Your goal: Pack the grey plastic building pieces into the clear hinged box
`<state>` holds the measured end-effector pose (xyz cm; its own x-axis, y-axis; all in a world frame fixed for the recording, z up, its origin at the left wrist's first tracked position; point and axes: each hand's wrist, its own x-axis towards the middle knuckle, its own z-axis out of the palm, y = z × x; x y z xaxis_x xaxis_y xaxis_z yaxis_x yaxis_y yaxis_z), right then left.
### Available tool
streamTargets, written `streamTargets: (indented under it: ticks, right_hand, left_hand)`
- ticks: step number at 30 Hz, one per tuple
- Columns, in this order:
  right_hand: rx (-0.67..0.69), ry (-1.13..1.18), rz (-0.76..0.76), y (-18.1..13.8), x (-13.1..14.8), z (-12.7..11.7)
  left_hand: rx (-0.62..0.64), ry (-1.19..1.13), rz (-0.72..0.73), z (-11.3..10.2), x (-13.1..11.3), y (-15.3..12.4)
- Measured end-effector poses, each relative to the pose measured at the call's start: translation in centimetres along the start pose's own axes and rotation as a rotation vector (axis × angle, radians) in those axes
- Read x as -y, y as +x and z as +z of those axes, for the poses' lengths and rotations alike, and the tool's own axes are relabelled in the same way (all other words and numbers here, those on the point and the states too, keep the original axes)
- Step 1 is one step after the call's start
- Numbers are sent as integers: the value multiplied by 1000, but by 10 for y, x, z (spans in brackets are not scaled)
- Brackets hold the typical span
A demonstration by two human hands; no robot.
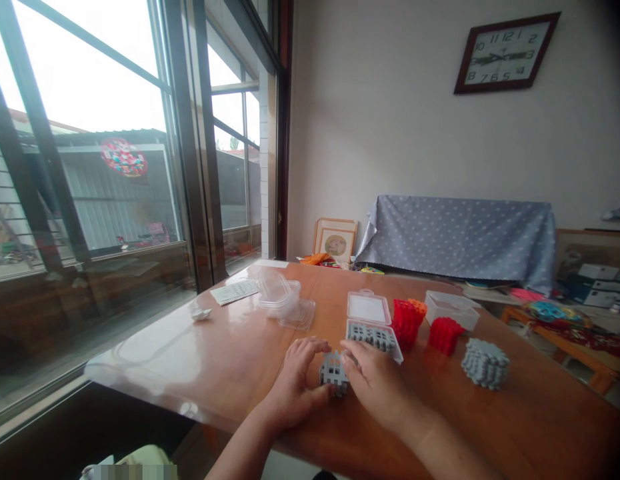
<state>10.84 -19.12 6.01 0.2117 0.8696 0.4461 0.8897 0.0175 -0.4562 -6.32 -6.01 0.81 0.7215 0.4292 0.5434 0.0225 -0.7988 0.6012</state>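
Observation:
Between my two hands, near the table's front edge, is a small stack of grey notched plastic pieces [333,369] with square holes. My left hand [301,387] curves round its left side, thumb at the near edge and fingers at the far edge. From the right, my right hand [374,381] presses its fingers against the same stack; part of the stack is hidden by them. Just beyond my right hand stands an open clear plastic case [369,308] holding more grey pieces [373,335] of the same kind.
Right of the case are red pieces [407,323], another red stack [444,335], a clear box [453,308] and a grey stack [485,363]. Clear containers [280,297], a printed sheet [235,292] and a crumpled wrapper [201,313] lie at the left. Windows line the left side.

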Motion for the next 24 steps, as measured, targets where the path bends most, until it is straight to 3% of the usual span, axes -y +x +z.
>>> streamTargets:
  ticks: [6, 11, 16, 20, 24]
  right_hand:
    - [28, 147, 84, 4, 5, 10]
    - [-78, 384, 187, 13, -18, -12]
    - [-260, 285, 194, 23, -51, -33]
    - [-225, 152, 201, 25, -68, -31]
    - [-127, 41, 177, 23, -67, -24]
  left_hand:
    - [-30, -31, 14, 5, 9, -4]
    - [-73, -66, -57, 8, 12, -5]
    - [-78, -59, -81, 8, 12, -4]
    - [-90, -53, -88, 9, 11, -4]
    - [-74, -37, -84, 9, 8, -3]
